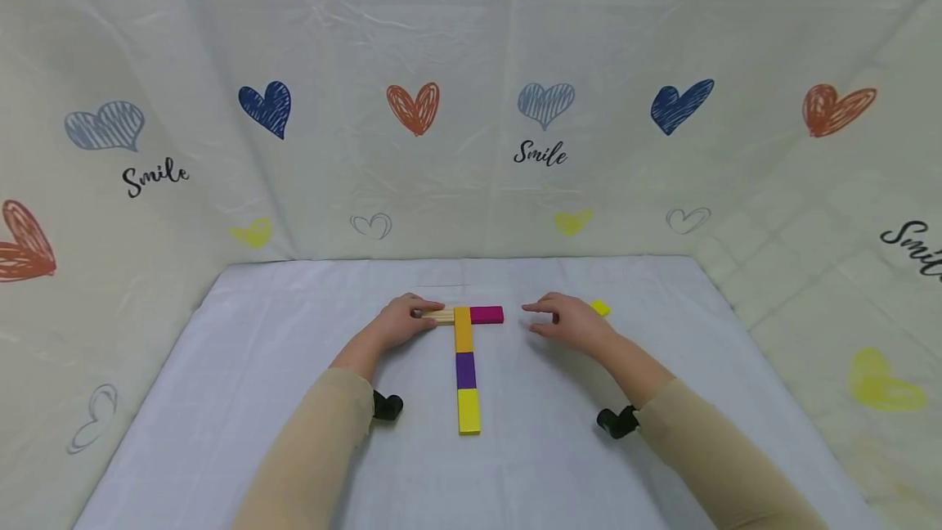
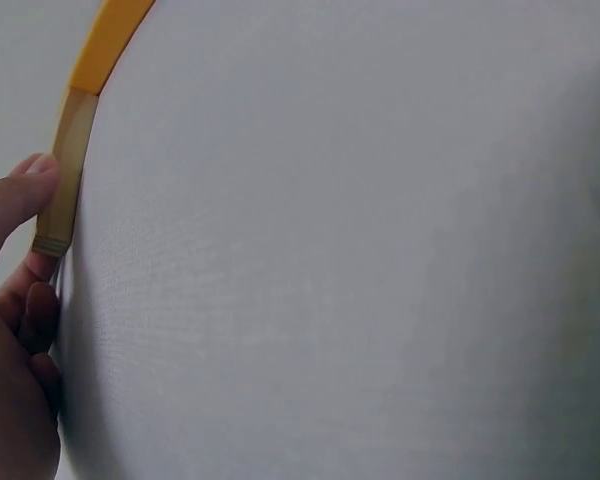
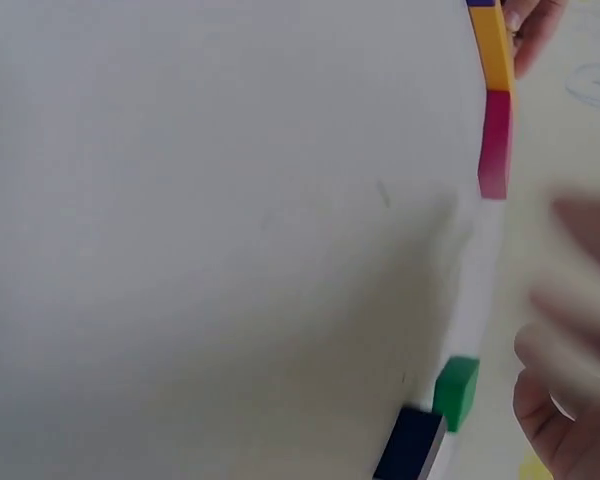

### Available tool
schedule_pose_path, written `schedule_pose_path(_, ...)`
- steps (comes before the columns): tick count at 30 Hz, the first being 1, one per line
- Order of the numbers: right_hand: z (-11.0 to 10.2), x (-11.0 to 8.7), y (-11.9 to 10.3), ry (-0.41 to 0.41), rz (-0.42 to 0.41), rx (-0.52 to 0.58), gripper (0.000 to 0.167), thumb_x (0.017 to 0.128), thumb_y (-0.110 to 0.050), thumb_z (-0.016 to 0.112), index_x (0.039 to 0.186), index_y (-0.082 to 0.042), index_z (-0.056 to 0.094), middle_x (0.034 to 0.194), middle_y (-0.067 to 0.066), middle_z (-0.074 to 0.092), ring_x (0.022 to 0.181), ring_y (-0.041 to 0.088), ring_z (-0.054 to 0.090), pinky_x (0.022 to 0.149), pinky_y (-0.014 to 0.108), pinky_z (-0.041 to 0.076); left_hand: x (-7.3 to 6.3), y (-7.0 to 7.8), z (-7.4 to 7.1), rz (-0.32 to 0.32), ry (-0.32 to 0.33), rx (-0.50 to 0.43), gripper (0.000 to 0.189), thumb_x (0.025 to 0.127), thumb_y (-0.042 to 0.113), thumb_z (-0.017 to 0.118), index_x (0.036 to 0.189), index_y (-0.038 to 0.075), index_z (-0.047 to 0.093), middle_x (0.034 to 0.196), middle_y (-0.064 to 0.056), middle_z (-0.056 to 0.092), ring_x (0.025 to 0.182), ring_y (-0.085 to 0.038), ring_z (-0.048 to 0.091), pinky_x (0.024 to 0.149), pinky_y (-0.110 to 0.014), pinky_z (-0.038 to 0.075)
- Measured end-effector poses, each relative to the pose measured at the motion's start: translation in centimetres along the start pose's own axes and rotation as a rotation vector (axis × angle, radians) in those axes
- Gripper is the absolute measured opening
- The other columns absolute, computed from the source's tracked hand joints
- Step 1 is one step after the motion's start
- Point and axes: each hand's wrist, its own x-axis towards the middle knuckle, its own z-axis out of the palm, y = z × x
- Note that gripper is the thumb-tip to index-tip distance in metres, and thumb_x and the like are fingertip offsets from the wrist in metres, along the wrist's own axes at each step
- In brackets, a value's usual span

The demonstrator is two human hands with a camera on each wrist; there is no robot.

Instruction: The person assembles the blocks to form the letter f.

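Note:
My left hand [image 1: 400, 322] grips a plain wooden block [image 1: 441, 316] between thumb and fingers; in the left wrist view the block [image 2: 68, 170] touches the end of an orange one. On the other side of that orange block [image 1: 463, 330] lies a magenta block [image 1: 486, 315]. Below the orange one run a purple block [image 1: 466, 370] and a yellow block [image 1: 468, 412], so the blocks form a T. To the right of the magenta block, apart from it, my right hand [image 1: 570, 322] hovers with loosely bent fingers, holding nothing. It is blurred in the right wrist view.
Another yellow block [image 1: 600, 307] lies behind my right hand. The right wrist view shows a green block [image 3: 456, 393] and a dark block [image 3: 411, 443] by that hand; the head view hides them. A white cloth [image 1: 552, 464] covers the table. A curtain printed with hearts [image 1: 471, 39] hangs behind.

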Motion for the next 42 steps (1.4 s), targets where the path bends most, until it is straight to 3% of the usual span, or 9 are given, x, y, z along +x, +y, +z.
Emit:
schedule_pose_path(7,-1.3,-3.5,3.2,0.058,-0.026,0.016,0.041,0.091,-0.028,0.073,0.129,-0.016,0.068,0.117,0.005,0.065,0.086,0.017,0.055,0.074,0.033,0.048,-0.1,0.1,-0.1,-0.027,-0.004,-0.011,0.033,0.095,0.031,0.067,0.128,0.035,0.068,0.127,-0.003,0.057,0.111,-0.026,0.053,0.101,-0.046,0.043)
schedule_pose_path(17,-2.8,-9.0,7.9,0.023,0.141,0.025,0.044,0.091,-0.031,0.072,0.131,-0.014,0.066,0.122,0.009,0.062,0.085,0.018,0.051,0.061,0.029,0.047,-0.5,0.1,-0.5,-0.045,0.006,-0.008,0.033,0.095,0.031,0.067,0.128,0.036,0.068,0.128,-0.003,0.056,0.111,-0.026,0.053,0.1,-0.047,0.043)
schedule_pose_path(28,-2.8,-13.8,10.8,0.005,0.24,0.058,0.052,0.089,-0.042,0.073,0.13,-0.011,0.066,0.119,0.012,0.061,0.08,0.018,0.049,0.057,0.028,0.044,-0.5,-0.2,-0.1,-0.026,0.007,-0.004,0.032,0.095,0.032,0.067,0.128,0.036,0.068,0.128,-0.003,0.057,0.112,-0.026,0.053,0.102,-0.047,0.043)
schedule_pose_path(35,-2.3,-15.9,11.9,-0.032,0.281,0.057,0.063,0.084,-0.046,0.076,0.133,-0.009,0.063,0.121,0.015,0.059,0.081,0.019,0.049,0.059,0.028,0.042,-0.7,0.2,-0.1,-0.022,0.005,-0.005,0.032,0.096,0.03,0.067,0.128,0.034,0.068,0.129,-0.004,0.057,0.113,-0.026,0.053,0.102,-0.047,0.042)
schedule_pose_path(42,-2.1,-16.5,12.2,-0.056,0.284,0.085,0.067,0.084,-0.045,0.077,0.135,-0.006,0.06,0.122,0.017,0.057,0.084,0.02,0.049,0.062,0.028,0.042,-0.4,0.0,0.0,-0.019,0.002,-0.005,0.032,0.096,0.032,0.067,0.127,0.037,0.068,0.13,-0.004,0.056,0.115,-0.026,0.053,0.103,-0.048,0.042)
